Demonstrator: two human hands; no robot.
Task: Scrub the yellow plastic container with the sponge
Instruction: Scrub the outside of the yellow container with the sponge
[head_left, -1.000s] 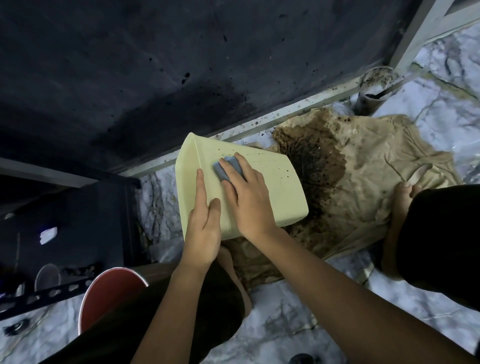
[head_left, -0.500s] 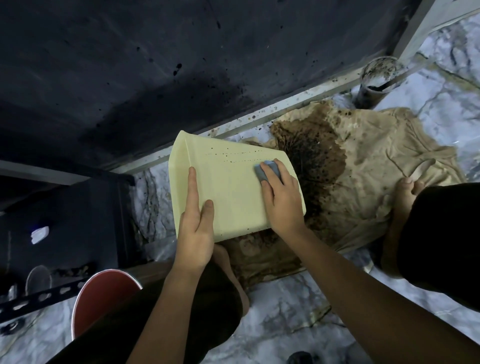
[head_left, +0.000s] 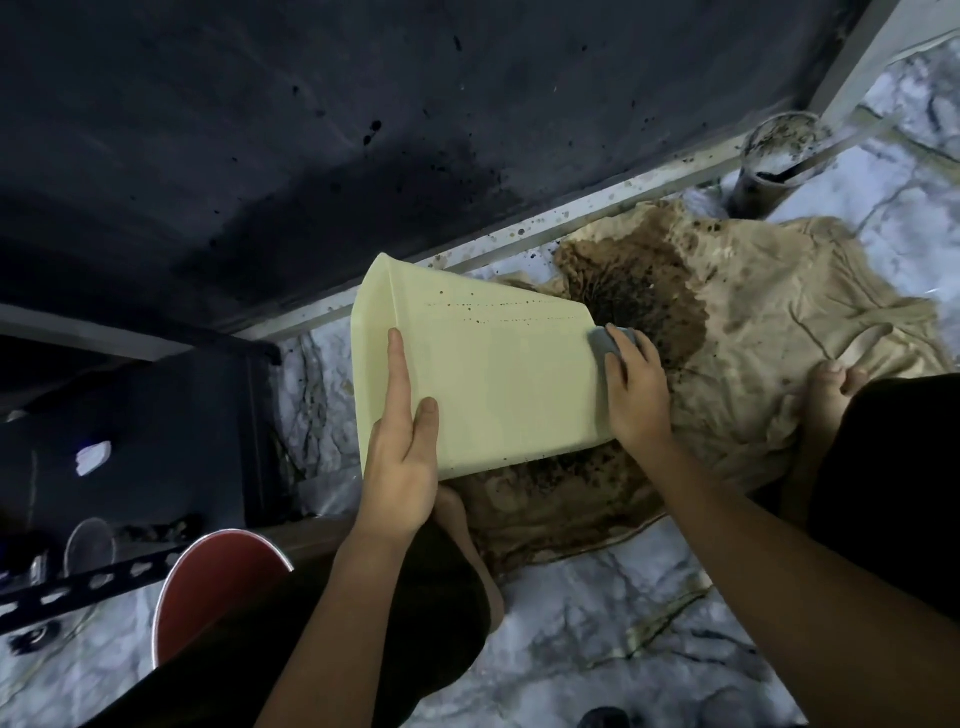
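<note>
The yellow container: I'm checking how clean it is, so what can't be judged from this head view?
- Yellow container: inside and far faces turned away.
- Sponge: mostly under the right hand.
- Container's lower left edge: covered by the left hand.

Yellow plastic container: pale yellow, smooth-sided, tapered, wider at the far-left end. It lies tilted on its side, lifted off the floor, its broad flat face turned upward. That face carries thin lines of small dark specks along its upper portion; the remainder of the face appears clean.

Sponge: small, grey-blue, block-shaped. It sits at the container's right-hand edge, near the upper corner, pressed against the plastic. Only its left portion is visible; the rest is covered.
</note>
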